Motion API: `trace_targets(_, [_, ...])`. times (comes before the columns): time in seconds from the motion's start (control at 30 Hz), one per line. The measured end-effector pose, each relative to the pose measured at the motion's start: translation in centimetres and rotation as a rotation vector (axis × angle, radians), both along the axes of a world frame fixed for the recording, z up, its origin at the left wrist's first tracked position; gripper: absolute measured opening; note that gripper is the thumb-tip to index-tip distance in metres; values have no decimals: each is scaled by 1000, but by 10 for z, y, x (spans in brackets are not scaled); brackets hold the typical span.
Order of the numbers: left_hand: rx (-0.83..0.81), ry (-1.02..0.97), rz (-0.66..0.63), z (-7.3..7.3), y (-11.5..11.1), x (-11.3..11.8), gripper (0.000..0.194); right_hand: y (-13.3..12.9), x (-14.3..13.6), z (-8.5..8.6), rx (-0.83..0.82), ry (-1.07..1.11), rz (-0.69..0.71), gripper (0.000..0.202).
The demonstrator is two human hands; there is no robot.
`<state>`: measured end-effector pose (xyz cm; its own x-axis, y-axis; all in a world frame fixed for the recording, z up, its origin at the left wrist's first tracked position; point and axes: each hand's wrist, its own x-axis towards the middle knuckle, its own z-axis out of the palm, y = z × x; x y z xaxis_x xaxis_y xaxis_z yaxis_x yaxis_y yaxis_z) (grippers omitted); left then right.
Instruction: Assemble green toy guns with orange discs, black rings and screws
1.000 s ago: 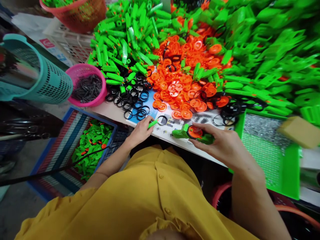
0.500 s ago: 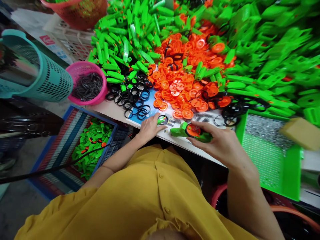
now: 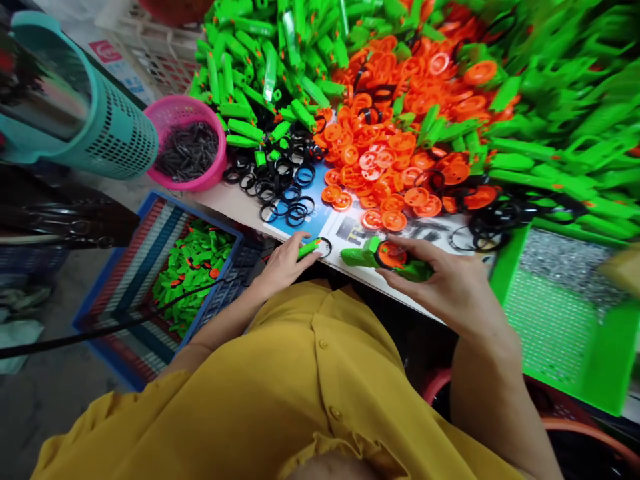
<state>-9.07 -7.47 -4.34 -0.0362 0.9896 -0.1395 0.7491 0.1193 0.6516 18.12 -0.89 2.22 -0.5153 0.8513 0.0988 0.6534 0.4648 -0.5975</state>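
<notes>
Between the thumb and fingers of my left hand (image 3: 284, 268) is a small green piece (image 3: 309, 249), its tip touching or overlapping a black ring (image 3: 325, 248) at the table's front edge. My right hand (image 3: 445, 277) grips a larger green plastic part (image 3: 361, 255) with an orange disc (image 3: 392, 254) set in it and a black band round the disc. The two held parts are a short way apart. Behind them lie loose black rings (image 3: 297, 212) and a heap of orange discs (image 3: 395, 170).
Green parts (image 3: 565, 87) are piled at the back and right. A pink basket (image 3: 220, 157) and teal basket (image 3: 125, 143) stand left. Below is a blue-rimmed crate (image 3: 107, 267) with green pieces. A green tray (image 3: 605, 353) with small metal bits sits right.
My left hand has drawn back a little to the left with the green piece, which now shows more. The right hand still holds its part. The camera view has shifted.
</notes>
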Motion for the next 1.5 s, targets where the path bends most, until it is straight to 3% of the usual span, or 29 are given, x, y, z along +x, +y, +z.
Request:
trace_targets(0.13, [-57, -136, 13, -2, -12, -12, 25, 2, -2, -2, 25, -1, 10, 43])
trace_targets(0.37, [-120, -225, 37, -10, -22, -11, 30, 4, -2, -3, 6, -7, 9, 43])
trace_targets(0.6, [-66, -111, 30, -7, -19, 3, 32, 3, -7, 0, -23, 1, 28, 42])
trace_targets(0.8, [12, -21, -11, -8, -20, 3, 30, 11, -20, 3, 49, 14, 54, 40])
trace_targets(1.1, [-18, 90, -17, -6, -22, 4, 22, 18, -39, 5, 53, -55, 124, 43])
trace_targets(1.5, [-4, 306, 23, -12, -25, 20, 30, 18, -49, 12, 90, -169, 151, 40])
